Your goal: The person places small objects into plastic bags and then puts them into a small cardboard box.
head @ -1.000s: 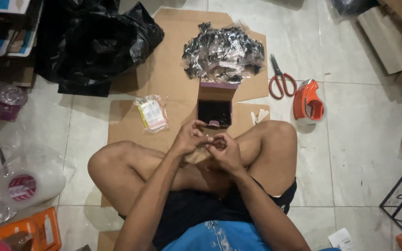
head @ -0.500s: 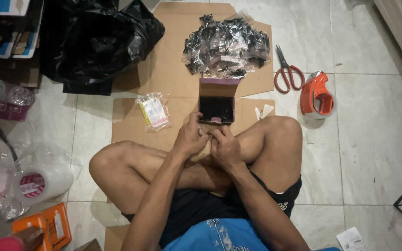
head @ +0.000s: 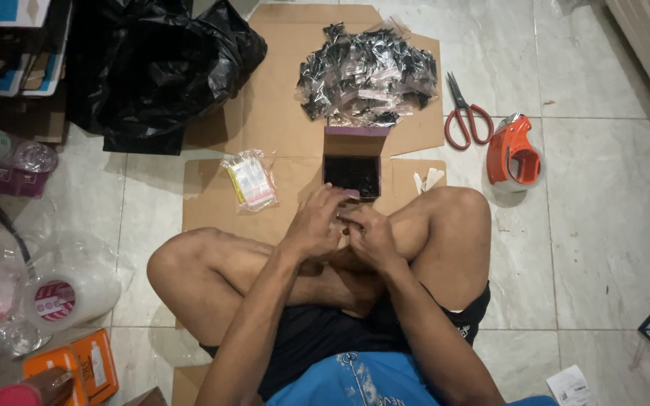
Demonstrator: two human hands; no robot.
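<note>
Looks like a home floor turned into a little packing station. Pale floor tiles (head: 611, 225) with flattened cardboard (head: 280, 113) spread out as a mat, a heap of small plastic packets (head: 366, 75), red scissors (head: 464, 113), an orange tape dispenser (head: 513, 150), a black garbage bag (head: 159, 64) and tape rolls (head: 58, 297) around the edges.
</note>
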